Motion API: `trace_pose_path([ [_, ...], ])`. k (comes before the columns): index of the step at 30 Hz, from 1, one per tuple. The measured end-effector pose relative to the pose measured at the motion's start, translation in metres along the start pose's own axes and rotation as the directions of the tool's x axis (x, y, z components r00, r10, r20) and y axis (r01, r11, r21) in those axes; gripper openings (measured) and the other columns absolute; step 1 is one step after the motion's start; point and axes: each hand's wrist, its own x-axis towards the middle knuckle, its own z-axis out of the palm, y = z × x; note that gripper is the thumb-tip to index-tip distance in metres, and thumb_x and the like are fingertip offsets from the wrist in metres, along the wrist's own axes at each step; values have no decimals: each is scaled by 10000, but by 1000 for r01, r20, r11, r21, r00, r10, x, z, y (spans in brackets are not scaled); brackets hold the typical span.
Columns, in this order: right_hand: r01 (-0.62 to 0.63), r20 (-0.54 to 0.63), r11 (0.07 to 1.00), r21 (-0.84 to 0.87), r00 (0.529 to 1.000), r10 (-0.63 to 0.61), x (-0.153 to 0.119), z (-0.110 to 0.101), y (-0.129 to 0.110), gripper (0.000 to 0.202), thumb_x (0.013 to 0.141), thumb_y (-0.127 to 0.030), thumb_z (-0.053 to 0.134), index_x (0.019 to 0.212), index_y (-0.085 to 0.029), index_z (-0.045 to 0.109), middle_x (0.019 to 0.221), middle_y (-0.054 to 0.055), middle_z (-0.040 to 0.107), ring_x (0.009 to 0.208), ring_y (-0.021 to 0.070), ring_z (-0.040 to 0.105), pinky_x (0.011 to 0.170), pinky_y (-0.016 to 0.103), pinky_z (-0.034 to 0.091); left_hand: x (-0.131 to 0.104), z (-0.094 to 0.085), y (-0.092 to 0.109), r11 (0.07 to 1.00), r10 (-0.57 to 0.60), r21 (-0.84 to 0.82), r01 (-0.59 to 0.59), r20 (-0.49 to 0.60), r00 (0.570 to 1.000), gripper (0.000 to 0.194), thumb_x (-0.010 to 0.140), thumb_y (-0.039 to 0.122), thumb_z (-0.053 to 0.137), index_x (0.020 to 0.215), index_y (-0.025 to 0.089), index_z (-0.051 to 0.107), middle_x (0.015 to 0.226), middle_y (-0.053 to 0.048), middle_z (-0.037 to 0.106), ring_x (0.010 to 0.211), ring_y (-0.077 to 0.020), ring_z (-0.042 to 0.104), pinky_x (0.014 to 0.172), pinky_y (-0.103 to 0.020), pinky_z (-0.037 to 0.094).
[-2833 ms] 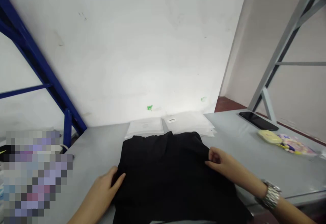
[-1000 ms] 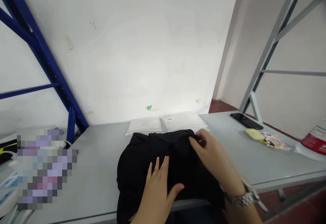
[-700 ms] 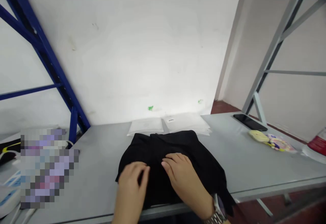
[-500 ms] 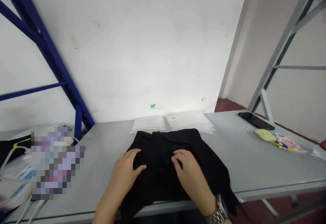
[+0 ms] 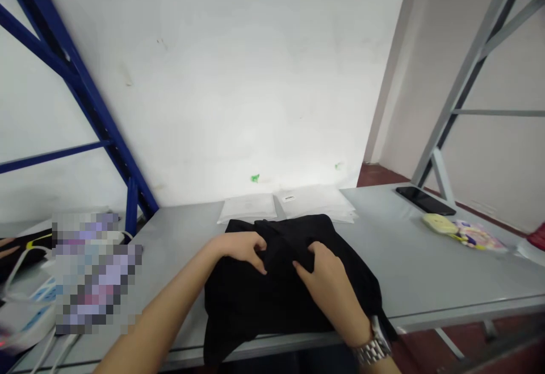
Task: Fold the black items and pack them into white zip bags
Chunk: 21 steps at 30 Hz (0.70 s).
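A black cloth garment [image 5: 272,306] lies spread on the grey table, its near edge hanging over the front. My left hand [image 5: 247,249] is closed on a raised fold of it, left of the middle, thumb and fingers curled around the cloth. On the other side of that fold, my right hand [image 5: 321,266] grips the fabric between thumb and fingers, a metal watch on its wrist. Some fingertips are hidden in the black cloth. Behind the garment lie two stacks of white plastic packets, one on the left [image 5: 247,206] and one on the right [image 5: 317,201].
A black phone [image 5: 426,200], a yellow case [image 5: 440,224] and a colourful pouch [image 5: 479,235] lie on the table [image 5: 426,272] at right. White cables and a power strip [image 5: 38,306] are at left, near a blue metal frame [image 5: 97,101].
My left hand has moved right and up, its forearm now slanting across the table. Both hands have bunched the cloth's middle into a fold. My right hand has shifted slightly right.
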Motion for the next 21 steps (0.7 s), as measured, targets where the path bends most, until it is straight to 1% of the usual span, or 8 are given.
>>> trace_pose_path([
  [4,61,-252,976,209,968,-7,22,-34,-5,131,836,-253,531,930,-183,470,870,63,569,789,211,565,682,330,458,-1,4,18,925,150,-348,-151,-30,988,250,789,327,574,1002,208,630,983,-6,694,887,-194,646,737,-262,487],
  [7,243,-460,961,132,874,-158,36,-51,-12,125,797,-118,510,899,-179,472,874,71,530,839,216,519,749,354,458,3,18,23,503,105,-847,-175,-141,984,348,768,269,642,1107,204,594,1028,-37,699,888,-190,663,799,-287,504],
  [8,306,-477,949,72,847,-236,38,-52,-15,156,777,-69,492,893,-173,484,893,82,528,868,224,506,783,371,453,7,23,23,332,57,-929,-161,-151,987,344,744,253,673,1076,189,612,975,-45,713,846,-192,674,787,-288,511],
  [10,418,-410,907,-39,822,-397,39,-47,-20,229,748,-1,454,893,-163,525,953,105,540,918,238,491,833,403,442,16,31,19,142,-11,-982,-128,-131,991,267,743,312,677,953,149,653,808,-54,725,722,-193,684,702,-280,530],
  [13,554,-177,831,-59,813,-554,31,-28,-23,358,748,43,409,988,-160,579,1089,114,555,1023,247,484,906,426,425,24,38,10,71,-23,-992,-103,-105,994,464,783,578,551,796,127,656,613,-50,682,579,-190,663,553,-272,526],
  [16,567,-24,805,173,820,-572,18,-13,-20,386,793,-15,451,1109,-196,576,1225,88,528,1207,240,415,1027,430,363,21,42,4,30,-46,-988,-153,-154,987,389,759,515,639,838,134,653,662,-39,697,624,-174,675,570,-242,528],
  [18,433,-7,806,403,882,-471,13,-7,-15,351,820,-136,531,1151,-247,564,1298,58,489,1285,232,358,1075,435,325,17,45,3,26,-60,-976,-216,-217,974,287,712,304,749,927,142,648,781,-40,720,716,-164,689,664,-231,535],
  [21,54,-30,716,696,998,-46,11,-2,-6,539,795,-307,619,1299,-269,431,1392,76,403,1306,245,359,1083,468,314,13,46,4,58,-45,-958,-279,-282,958,370,677,185,775,1015,141,630,932,-78,718,854,-208,686,805,-295,527],
])
